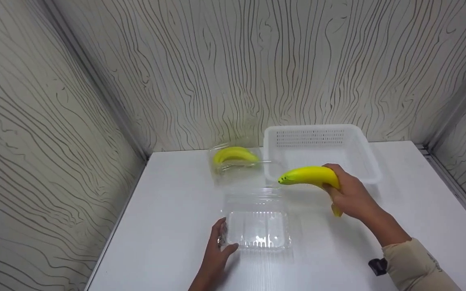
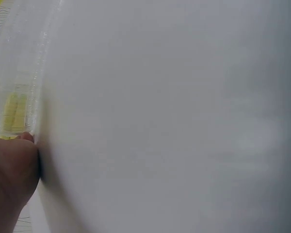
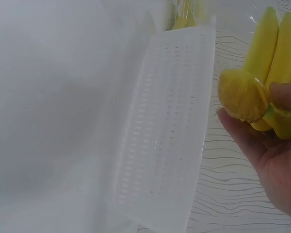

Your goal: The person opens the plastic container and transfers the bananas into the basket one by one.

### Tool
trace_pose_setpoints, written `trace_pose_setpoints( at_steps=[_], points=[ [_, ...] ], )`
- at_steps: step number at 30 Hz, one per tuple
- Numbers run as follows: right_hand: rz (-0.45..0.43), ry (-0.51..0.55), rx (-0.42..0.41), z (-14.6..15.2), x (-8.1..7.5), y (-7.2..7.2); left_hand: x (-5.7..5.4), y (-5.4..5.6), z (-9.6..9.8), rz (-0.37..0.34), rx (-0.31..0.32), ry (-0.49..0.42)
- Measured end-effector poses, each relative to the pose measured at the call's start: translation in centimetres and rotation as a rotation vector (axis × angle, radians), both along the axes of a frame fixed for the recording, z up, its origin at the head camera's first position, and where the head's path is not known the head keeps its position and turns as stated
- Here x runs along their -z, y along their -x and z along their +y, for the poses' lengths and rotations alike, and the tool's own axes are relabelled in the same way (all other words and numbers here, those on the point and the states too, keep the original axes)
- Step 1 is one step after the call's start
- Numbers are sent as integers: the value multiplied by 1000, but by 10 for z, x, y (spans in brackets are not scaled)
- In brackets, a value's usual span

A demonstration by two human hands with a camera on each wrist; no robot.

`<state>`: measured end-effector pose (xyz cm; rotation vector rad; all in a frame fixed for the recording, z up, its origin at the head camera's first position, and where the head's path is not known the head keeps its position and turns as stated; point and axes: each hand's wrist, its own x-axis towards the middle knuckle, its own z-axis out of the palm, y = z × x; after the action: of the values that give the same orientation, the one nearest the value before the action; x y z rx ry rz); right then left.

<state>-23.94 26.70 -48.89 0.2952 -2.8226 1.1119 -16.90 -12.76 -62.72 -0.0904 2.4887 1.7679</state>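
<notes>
My right hand (image 1: pixel 352 196) grips a yellow bunch of bananas (image 1: pixel 308 176) by its stem end, raised in front of the white basket. In the right wrist view the bananas (image 3: pixel 264 53) fan out from a thick brownish stem, with thumb and fingers around its base. My left hand (image 1: pixel 217 246) holds the left side of a clear plastic clamshell box (image 1: pixel 257 228), thumb at the near corner. The box lies with its lid folded back, and only the table shows through its base. At the left wrist view's edge, the left hand (image 2: pixel 12 167) meets the clear plastic wall.
Behind the held box, a second clear box (image 1: pixel 237 176) contains yellow bananas (image 1: pixel 235 153). A white perforated basket (image 1: pixel 372 163) stands at the back right of the white table (image 1: pixel 160 226). Wood-grain patterned panels (image 1: pixel 233 72) enclose the table at the back and sides.
</notes>
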Motion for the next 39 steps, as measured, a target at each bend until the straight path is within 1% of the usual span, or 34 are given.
trace_pose_setpoints(
  at_steps=[3, 10, 20, 31, 39],
  points=[
    [3, -1, 4, 3, 0, 1, -1, 0, 0, -3, 1, 7],
    [30, 7, 13, 10, 1, 6, -1, -2, -2, 8, 16, -12],
    [24, -3, 36, 17, 0, 13, 0, -2, -1, 13, -9, 8],
    [4, -22, 72, 34, 2, 31, 1, -1, 1, -16, -21, -1],
    [-16, -45, 146, 47, 1, 49, -1, 0, 0, -3, 1, -6]
  ],
)
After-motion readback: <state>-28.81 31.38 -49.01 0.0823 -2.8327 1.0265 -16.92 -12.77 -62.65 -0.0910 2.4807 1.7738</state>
